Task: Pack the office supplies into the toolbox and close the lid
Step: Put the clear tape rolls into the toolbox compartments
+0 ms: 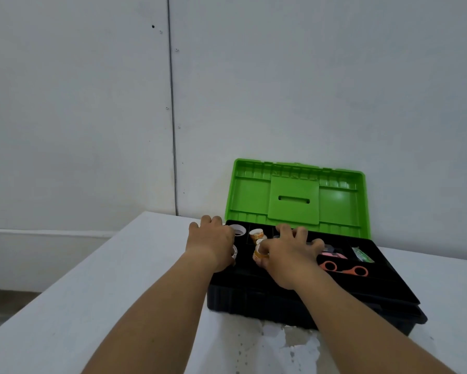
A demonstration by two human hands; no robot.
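Packing is going on — the right hand is holding a tape roll over the toolbox tray, the left hand is lying loosely spread on the edge — next it needs lowering the roll into a free compartment.

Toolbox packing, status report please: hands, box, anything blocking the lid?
Left hand over the tray's left end, grip unclear. Right hand on a tape roll. Toolbox lid up; scissors inside. Both hands in the lid's path.

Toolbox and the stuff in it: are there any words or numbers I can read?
None can be read.
Green packet in the toolbox: print too small and blurred.
Yellow tape rolls: a pattern, no clear letters.
Green lid: moulded ridges only, no words.
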